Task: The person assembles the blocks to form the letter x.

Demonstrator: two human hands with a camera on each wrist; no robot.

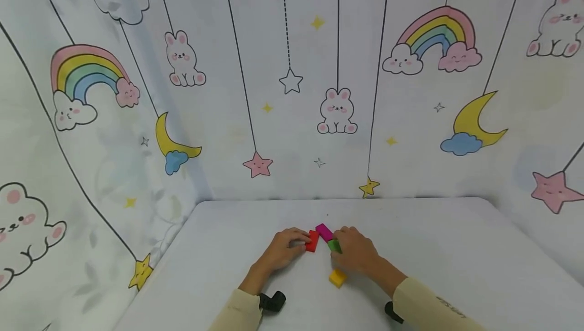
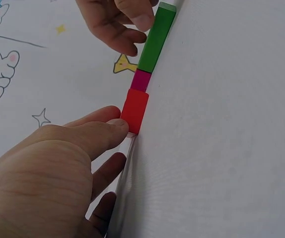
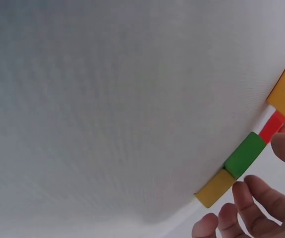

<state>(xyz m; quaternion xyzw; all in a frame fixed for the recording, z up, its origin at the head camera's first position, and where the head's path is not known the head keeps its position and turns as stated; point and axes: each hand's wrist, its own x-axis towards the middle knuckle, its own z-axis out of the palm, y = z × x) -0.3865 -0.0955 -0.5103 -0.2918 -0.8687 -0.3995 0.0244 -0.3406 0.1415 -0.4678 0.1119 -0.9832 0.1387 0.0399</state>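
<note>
My left hand (image 1: pixel 285 247) has its thumb and index finger on the end of a red block (image 2: pixel 135 111), pinching it, while the other fingers hang loose. A magenta block (image 1: pixel 324 232) lies slantwise beside the red one. Next to it, a green block (image 1: pixel 334 246) sits partly under my right hand (image 1: pixel 358 252). In the right wrist view, the loosely bent fingers stay apart from the thumb, fingertips right at the corner of the green block (image 3: pixel 245 155) and a yellow block (image 3: pixel 215 188). That yellow block is hidden by the hand in the head view.
Another yellow block (image 1: pixel 337 278) lies on the white table (image 1: pixel 456 250), nearer to me, between the forearms. A patterned cloth wall (image 1: pixel 292 138) rises behind the table's back edge. Black wrist straps (image 1: pixel 272 301) show below both hands.
</note>
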